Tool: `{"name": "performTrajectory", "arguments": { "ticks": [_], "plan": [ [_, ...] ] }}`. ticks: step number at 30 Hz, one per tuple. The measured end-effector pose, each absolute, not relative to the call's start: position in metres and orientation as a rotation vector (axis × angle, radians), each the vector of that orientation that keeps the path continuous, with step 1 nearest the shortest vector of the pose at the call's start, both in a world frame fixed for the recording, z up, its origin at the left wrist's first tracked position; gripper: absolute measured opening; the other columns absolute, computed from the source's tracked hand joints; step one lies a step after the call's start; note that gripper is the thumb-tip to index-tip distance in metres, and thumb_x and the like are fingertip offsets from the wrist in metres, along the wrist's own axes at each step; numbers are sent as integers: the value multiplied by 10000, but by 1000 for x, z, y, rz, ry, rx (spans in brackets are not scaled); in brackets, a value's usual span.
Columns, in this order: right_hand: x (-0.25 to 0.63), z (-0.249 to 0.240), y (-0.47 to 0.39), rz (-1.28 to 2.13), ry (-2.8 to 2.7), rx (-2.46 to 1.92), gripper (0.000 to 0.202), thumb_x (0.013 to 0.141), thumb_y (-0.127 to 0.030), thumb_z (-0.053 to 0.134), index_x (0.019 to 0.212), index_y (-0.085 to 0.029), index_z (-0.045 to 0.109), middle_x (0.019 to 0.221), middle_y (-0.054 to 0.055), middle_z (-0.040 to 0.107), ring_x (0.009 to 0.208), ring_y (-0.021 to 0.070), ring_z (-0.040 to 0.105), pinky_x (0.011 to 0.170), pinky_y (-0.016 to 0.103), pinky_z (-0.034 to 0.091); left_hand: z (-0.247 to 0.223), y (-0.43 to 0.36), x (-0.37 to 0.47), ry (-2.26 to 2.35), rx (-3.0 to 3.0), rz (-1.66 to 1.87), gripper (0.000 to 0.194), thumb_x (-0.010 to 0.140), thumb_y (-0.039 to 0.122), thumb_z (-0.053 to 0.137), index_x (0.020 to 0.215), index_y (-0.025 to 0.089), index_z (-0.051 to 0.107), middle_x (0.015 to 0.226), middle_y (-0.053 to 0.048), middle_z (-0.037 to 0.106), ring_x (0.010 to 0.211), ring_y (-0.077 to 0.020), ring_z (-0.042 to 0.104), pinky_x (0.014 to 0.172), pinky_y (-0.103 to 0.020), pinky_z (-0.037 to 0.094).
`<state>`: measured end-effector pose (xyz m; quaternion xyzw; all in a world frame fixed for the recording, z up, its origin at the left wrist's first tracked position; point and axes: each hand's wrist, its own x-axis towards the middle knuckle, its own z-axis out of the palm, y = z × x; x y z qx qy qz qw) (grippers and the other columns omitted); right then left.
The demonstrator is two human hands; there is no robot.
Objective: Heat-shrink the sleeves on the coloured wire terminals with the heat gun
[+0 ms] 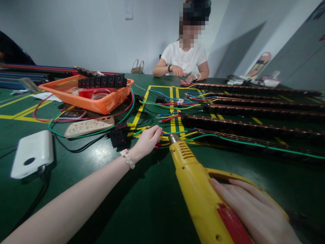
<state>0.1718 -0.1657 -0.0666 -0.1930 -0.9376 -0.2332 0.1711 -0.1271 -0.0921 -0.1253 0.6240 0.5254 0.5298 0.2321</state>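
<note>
My right hand (251, 206) is wrapped round a yellow heat gun (195, 183) at the lower right. The gun's metal nozzle (174, 138) points up and left at coloured wires (188, 134) beside my left hand. With its fingers pinched on those wires, my left hand (148, 140) stays just left of the nozzle. The wires run to the nearest long black strip (228, 137). Red ends show below my left fingertips. A green wire (243, 145) lies along that strip.
Several more long strips (248, 123) lie behind. An orange basket (106, 105) with black sockets stands back left, near a beige power strip (88, 126) and black block (118, 137). A white power bank (34, 154) is far left. A person (185, 59) sits opposite, hands on wires.
</note>
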Motion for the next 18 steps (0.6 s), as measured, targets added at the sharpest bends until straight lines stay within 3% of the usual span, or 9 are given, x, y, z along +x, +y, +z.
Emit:
{"name": "performTrajectory", "arguments": {
  "ticks": [3,8,13,18],
  "plan": [
    [160,-70,-167,-614,-2614,-489,683,884,-524,85,1443,-162,237,1111,57,493,1027,60,448,1059,245,264,-126,-92,-127,1459,1733,1451,404,932,429,284,734,125,463,628,5,486,590,-55,429,575,-189,301],
    [145,-69,-168,-620,-2639,-437,623,861,-501,226,1382,-173,321,1050,37,517,1008,42,455,1058,219,266,-127,-90,-127,1508,1760,1449,389,931,413,299,729,123,461,654,2,474,610,-57,416,581,-199,276],
    [141,-73,-171,-515,-2579,-474,618,859,-452,230,1393,-154,318,1072,57,505,1006,46,446,1054,230,255,-126,-90,-128,1501,1742,1433,394,931,419,293,758,127,494,692,-4,498,648,-64,442,601,-198,297],
    [146,-76,-173,-540,-2611,-535,641,840,-509,287,1396,-195,343,998,48,514,959,34,446,1047,228,250,-125,-93,-127,1480,1757,1432,387,927,417,304,725,124,455,651,0,460,598,-57,410,570,-196,280]
  ]
}}
